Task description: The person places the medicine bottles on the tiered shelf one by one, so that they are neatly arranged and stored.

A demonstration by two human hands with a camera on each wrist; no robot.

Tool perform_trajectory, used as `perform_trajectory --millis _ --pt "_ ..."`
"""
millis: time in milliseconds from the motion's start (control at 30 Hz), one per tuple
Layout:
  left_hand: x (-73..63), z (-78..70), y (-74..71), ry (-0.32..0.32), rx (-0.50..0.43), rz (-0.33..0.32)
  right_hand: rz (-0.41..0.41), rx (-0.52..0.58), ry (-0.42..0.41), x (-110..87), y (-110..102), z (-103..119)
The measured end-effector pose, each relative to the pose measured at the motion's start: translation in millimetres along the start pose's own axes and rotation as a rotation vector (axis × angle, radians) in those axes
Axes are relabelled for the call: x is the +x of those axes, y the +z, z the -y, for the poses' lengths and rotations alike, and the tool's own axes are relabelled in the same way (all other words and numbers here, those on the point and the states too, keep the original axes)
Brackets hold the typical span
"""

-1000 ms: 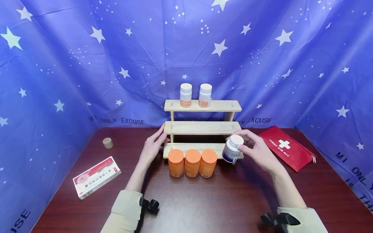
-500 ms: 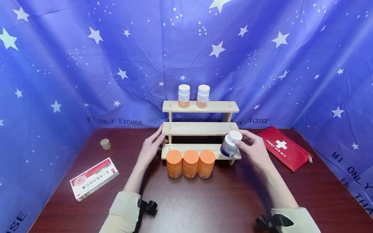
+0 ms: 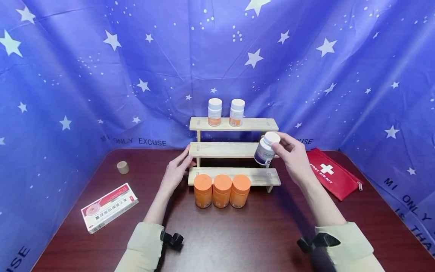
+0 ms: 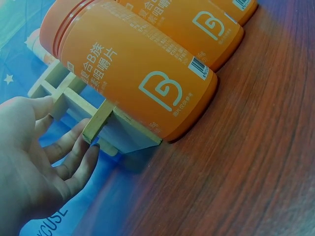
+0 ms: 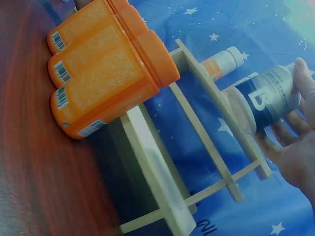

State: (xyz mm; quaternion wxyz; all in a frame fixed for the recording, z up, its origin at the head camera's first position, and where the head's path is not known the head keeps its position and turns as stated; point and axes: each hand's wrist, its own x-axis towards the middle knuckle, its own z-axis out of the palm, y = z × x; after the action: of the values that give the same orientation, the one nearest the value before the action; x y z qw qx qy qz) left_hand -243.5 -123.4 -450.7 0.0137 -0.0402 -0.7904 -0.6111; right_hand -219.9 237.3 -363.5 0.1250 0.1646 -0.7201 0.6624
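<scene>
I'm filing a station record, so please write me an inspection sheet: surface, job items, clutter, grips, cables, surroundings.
Surface: dark reddish-brown table, wood-grained.
Job's things: purple-labelled bottle, tilted, by the middle tier's right end, contact unclear; three-tier wooden stand; two white-capped bottles upright on its top tier; three orange jars in a row before it.
Clutter: medicine box and small beige cylinder on the left; red first aid pouch on the right.
Left grip: fingers touching the stand's left end.
Right grip: holds the purple-labelled bottle.
Cables: nothing seen.
Surroundings: blue star-patterned cloth behind and on both sides.
</scene>
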Motion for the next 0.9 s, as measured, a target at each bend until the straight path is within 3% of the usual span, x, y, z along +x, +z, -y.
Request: perform_trajectory --millis 233,467,733,900 --pt "0.7 0.0 -0.8 0.004 -0.005 -0.008 -0.02 -0.055 0.009 19.8 -0.1 8.4" --pt "1.3 0.1 0.3 0.002 -0.003 -0.004 -0.052 -0.018 -0.003 45.5 -3.5 14.9" --pt "2.4 2.3 0.7 -0.001 0.01 -0.009 -0.09 0.02 0.061 77.3 -3.9 14.4" --pt "1.6 2.1 1.7 0.012 0.011 -0.014 -0.107 -0.017 0.091 91.0 -5.9 11.6"
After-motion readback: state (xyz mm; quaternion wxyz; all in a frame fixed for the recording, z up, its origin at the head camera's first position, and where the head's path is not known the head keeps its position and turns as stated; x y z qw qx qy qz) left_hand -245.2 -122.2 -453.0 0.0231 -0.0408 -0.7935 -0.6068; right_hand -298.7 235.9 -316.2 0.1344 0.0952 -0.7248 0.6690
